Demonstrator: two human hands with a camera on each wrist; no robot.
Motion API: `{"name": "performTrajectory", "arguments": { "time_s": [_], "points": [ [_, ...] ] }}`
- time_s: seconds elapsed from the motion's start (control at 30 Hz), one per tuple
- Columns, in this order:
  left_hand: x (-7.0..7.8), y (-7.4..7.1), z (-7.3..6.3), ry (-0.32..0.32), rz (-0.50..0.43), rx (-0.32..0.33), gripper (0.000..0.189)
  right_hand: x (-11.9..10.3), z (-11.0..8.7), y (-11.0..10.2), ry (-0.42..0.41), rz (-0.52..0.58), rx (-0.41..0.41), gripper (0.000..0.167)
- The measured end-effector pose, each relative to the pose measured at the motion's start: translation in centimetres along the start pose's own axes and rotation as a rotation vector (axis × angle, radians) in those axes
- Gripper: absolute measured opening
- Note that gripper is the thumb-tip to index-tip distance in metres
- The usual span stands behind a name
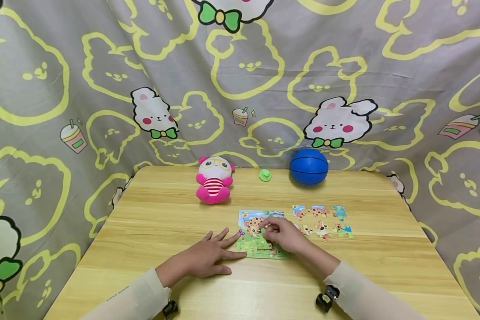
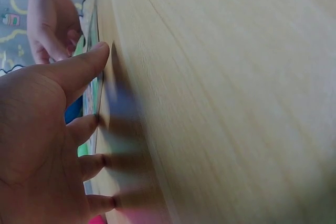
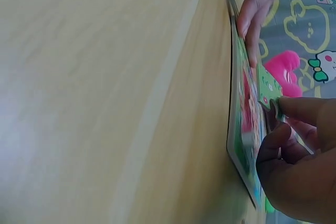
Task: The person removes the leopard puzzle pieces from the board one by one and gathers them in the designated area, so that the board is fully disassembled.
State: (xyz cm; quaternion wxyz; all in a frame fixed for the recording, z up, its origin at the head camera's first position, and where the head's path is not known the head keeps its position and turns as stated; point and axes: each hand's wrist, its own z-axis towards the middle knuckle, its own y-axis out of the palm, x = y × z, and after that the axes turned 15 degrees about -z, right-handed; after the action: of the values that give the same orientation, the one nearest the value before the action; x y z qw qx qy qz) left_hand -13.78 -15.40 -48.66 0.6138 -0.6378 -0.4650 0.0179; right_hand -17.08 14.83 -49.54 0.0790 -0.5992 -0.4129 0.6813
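Observation:
A picture puzzle board [image 1: 243, 214] with a spotted cartoon animal lies flat on the table. My left hand [image 1: 208, 255] is spread palm down at its left side, fingertips at the board's edge. Over the board, my right hand [image 1: 286, 233] pinches a green puzzle piece [image 3: 269, 85] between thumb and index finger. The piece stands tilted above the board surface in the right wrist view. The right hand covers part of the board's right side in the head view.
Several loose puzzle pieces [image 1: 322, 227] lie in two rows right of the board. Behind stand a pink panda plush [image 1: 214, 182], a small green duck [image 1: 265, 175] and a blue ball [image 1: 309, 167]. A patterned curtain [image 1: 248, 133] hangs behind the wooden table [image 1: 152, 213].

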Motion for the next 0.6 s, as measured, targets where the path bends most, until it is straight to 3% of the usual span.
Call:
{"name": "performTrajectory", "arguments": {
  "time_s": [0.6],
  "points": [
    [0.2, 0.0, -0.2, 0.006, -0.011, 0.001, 0.053, 3.0, -3.8, -3.0, 0.036, 0.019, 0.027, 0.026]
  ]
}}
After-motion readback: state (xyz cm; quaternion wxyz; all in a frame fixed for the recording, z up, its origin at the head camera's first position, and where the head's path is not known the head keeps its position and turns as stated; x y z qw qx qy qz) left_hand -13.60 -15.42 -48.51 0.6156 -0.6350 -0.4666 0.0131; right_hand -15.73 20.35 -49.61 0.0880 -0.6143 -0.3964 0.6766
